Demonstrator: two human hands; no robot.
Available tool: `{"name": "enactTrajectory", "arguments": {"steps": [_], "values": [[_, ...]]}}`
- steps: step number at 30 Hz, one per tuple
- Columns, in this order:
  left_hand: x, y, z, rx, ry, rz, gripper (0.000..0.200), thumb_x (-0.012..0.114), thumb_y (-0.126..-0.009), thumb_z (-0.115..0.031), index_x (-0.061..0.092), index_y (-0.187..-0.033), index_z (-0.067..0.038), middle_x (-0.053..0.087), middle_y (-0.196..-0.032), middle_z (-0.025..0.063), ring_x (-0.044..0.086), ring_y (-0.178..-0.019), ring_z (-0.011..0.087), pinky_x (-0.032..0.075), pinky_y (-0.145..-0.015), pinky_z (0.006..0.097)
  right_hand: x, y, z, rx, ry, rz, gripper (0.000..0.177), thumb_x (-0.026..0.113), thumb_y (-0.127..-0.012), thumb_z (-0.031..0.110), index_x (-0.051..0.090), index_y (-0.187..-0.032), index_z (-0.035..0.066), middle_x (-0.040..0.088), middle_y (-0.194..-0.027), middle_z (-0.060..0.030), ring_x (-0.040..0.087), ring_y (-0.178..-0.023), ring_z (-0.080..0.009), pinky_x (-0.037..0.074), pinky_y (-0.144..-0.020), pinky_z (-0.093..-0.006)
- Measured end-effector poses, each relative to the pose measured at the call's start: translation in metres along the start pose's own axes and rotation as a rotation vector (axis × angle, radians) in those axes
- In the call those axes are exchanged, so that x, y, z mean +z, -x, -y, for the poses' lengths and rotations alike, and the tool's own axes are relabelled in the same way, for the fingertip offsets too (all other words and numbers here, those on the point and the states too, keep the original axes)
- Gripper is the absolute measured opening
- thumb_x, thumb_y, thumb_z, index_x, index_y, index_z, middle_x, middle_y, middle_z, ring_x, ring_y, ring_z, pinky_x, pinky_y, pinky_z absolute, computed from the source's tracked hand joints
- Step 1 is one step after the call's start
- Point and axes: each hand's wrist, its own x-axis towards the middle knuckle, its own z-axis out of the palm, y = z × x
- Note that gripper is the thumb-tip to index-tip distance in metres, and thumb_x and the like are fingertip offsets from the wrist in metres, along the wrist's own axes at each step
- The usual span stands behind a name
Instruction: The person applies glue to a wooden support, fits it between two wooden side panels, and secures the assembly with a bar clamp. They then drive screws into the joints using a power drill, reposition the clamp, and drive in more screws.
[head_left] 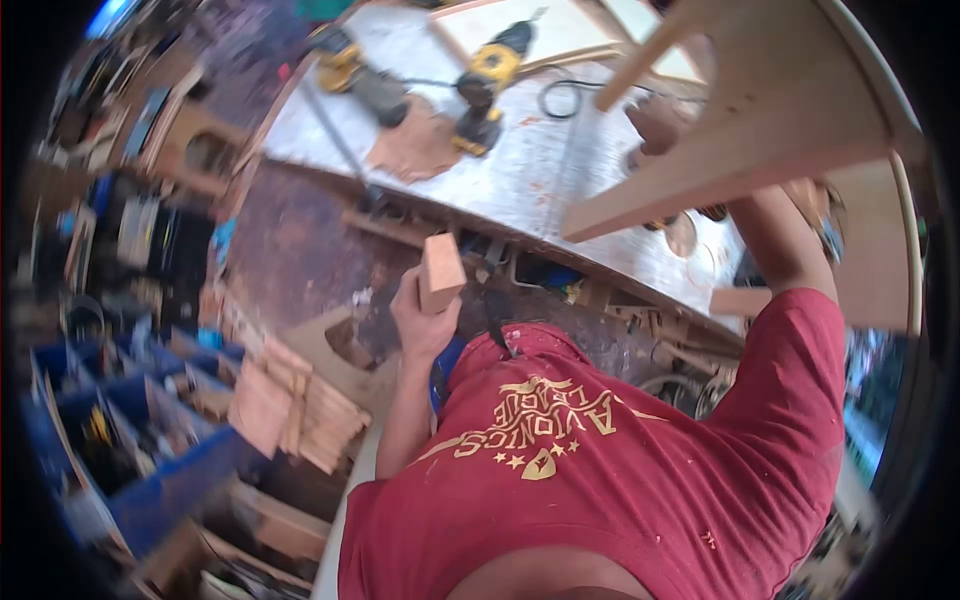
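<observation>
My left hand (424, 325) is closed around a short wood block (441, 272), held upright in front of my shirt with its end facing up. On the right, a pale wooden frame (760, 130) of wide boards stands tilted over the workbench (560, 190). My right forearm passes behind its lower board, and my right hand (662, 125) shows beyond it with fingers curled against the wood. Part of that hand is hidden by the board. A yellow and black cordless drill (490, 80) lies on the bench, with another yellow and black power tool (360, 78) left of it.
A brown scrap (412, 145) and a dark cable (560, 98) lie on the bench. Pale panels (520, 30) rest at its far side. To my lower left are a blue divided bin (170, 470), stacked wood pieces (300, 405) and an open box (200, 550).
</observation>
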Motion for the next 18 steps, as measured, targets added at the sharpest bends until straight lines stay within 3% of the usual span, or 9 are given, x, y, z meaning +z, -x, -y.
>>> {"name": "enactTrajectory", "arguments": {"steps": [2, 3, 5, 7, 10, 14, 18], "values": [[0.001, 0.007, -0.015, 0.003, -0.051, -0.061, 0.039, 0.076, -0.070, -0.007, 0.060, -0.105, -0.003, 0.067, -0.089, 0.0172, 0.068, -0.084, 0.0348, 0.053, -0.074, 0.0390, 0.046, -0.041, -0.012, -0.186, 0.008, 0.247, 0.030, 0.072, -0.070, 0.017, 0.062, -0.093, -0.001, 0.064, -0.087, -0.0186, 0.063, -0.089, -0.0344, 0.049, -0.082, -0.0454], [0.001, 0.013, -0.023, -0.004, -0.048, -0.091, 0.039, 0.076, -0.070, -0.008, 0.060, -0.105, -0.003, 0.067, -0.090, 0.0175, 0.068, -0.085, 0.0361, 0.053, -0.074, 0.0397, 0.059, -0.031, -0.025, -0.433, -0.138, -0.016, 0.026, 0.072, -0.068, 0.018, 0.066, -0.086, 0.000, 0.063, -0.078, -0.0191, 0.064, -0.082, -0.0367, 0.049, -0.076, -0.0456], [0.002, 0.029, -0.025, -0.004, -0.067, -0.182, 0.039, 0.076, -0.070, -0.008, 0.060, -0.104, -0.002, 0.067, -0.089, 0.0176, 0.068, -0.085, 0.0374, 0.053, -0.074, 0.0403, 0.062, -0.055, -0.011, -0.286, 0.103, 0.448, 0.036, 0.072, -0.065, 0.020, 0.069, -0.095, 0.000, 0.067, -0.093, -0.0221, 0.064, -0.094, -0.0396, 0.050, -0.077, -0.0452], [0.003, 0.047, -0.024, 0.010, -0.115, -0.288, 0.037, 0.076, -0.070, -0.007, 0.060, -0.103, -0.002, 0.067, -0.088, 0.0174, 0.068, -0.083, 0.0376, 0.053, -0.073, 0.0400, 0.070, -0.063, -0.009, -0.274, 0.209, 0.562, 0.035, 0.071, -0.066, 0.019, 0.069, -0.096, 0.000, 0.067, -0.094, -0.0220, 0.063, -0.095, -0.0396, 0.050, -0.078, -0.0452], [-0.003, 0.072, -0.031, -0.061, -0.134, -0.417, 0.034, 0.075, -0.071, -0.007, 0.060, -0.101, -0.001, 0.067, -0.085, 0.0170, 0.069, -0.078, 0.0340, 0.053, -0.069, 0.0389, 0.084, -0.068, -0.009, -0.304, 0.275, 0.512, 0.035, 0.070, -0.067, 0.017, 0.068, -0.098, 0.000, 0.066, -0.096, -0.0218, 0.063, -0.096, -0.0396, 0.050, -0.079, -0.0453], [-0.009, 0.107, -0.019, -0.234, 0.113, -0.527, 0.022, 0.067, -0.082, 0.000, 0.060, -0.103, 0.000, 0.062, -0.093, 0.0031, 0.061, -0.084, 0.0126, 0.051, -0.076, 0.0295, 0.065, -0.070, -0.018, -0.357, 0.335, 0.295, 0.034, 0.068, -0.069, 0.016, 0.066, -0.099, 0.001, 0.065, -0.099, -0.0216, 0.063, -0.097, -0.0397, 0.050, -0.081, -0.0453], [-0.025, 0.114, -0.015, -0.120, 0.202, -0.554, 0.026, 0.068, -0.082, -0.001, 0.058, -0.106, 0.000, 0.061, -0.094, 0.0035, 0.060, -0.087, 0.0131, 0.049, -0.080, 0.0291, 0.013, -0.035, -0.046, -0.325, 0.330, -0.018, 0.033, 0.067, -0.071, 0.014, 0.065, -0.101, 0.001, 0.065, -0.102, -0.0213, 0.062, -0.099, -0.0397, 0.049, -0.082, -0.0453]]}}
